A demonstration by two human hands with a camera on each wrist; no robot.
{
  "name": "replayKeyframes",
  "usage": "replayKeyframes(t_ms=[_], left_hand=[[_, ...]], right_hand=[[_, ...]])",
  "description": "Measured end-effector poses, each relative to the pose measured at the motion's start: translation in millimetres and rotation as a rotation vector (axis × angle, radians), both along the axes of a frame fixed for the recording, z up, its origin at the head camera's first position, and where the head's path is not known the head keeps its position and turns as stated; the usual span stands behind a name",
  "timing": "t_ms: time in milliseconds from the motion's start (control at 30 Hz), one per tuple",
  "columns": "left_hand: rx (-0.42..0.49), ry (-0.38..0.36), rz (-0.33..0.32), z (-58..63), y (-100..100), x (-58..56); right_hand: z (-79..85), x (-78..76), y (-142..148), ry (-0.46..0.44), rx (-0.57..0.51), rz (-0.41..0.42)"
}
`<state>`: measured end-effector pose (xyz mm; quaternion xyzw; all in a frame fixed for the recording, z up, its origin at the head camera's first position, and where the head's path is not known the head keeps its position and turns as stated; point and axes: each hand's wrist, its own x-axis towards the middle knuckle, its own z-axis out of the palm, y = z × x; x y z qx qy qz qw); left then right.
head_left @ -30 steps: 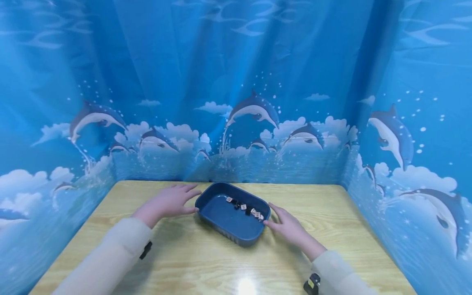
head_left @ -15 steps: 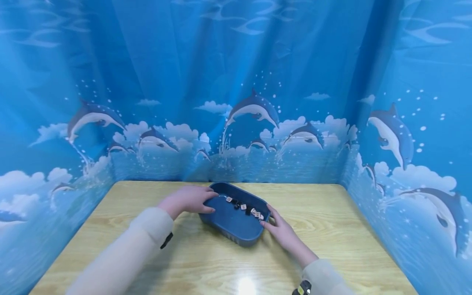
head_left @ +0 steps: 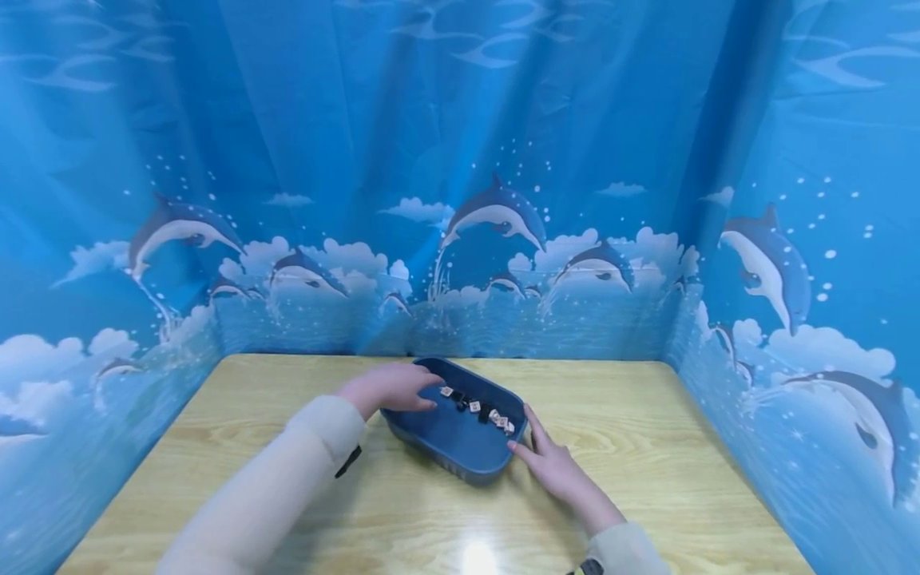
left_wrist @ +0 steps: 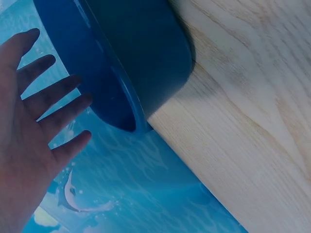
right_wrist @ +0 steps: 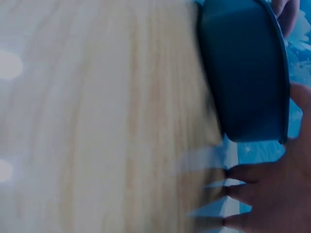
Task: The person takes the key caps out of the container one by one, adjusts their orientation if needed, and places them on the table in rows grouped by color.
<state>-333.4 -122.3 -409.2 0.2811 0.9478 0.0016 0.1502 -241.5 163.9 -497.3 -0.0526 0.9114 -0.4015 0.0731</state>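
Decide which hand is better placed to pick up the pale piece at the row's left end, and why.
Probably the left hand: it hovers over the blue tray, close to that pale piece. The right hand is at the tray's opposite end.

A blue curtain [head_left: 460, 120] printed with dolphins [head_left: 503, 209] and clouds [head_left: 418, 211] hangs behind and beside a pale wood-grain table [head_left: 618, 423].

the person wears cream sleeves [head_left: 269, 489] and small black wrist gear [head_left: 348, 462]
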Motion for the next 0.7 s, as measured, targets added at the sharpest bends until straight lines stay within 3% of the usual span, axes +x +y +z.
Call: replayKeyframes(t_ms=[233,500,700], left_hand=[[-0.005,-0.034,-0.029,-4.9,15.2,-15.7],[0.003,-0.085,0.041,-4.8,23.3,-28.6],[0.015,-0.112,0.055,-7.1,31.9,-32.6]], right_hand=[[0.9,2.5,3.9,-0.023,-0.012,0.007],[4.4,0.5,0.3,-0.034,-0.054,0.022],[2.1,1.3,2.2,-0.041,-0.019,0.015]])
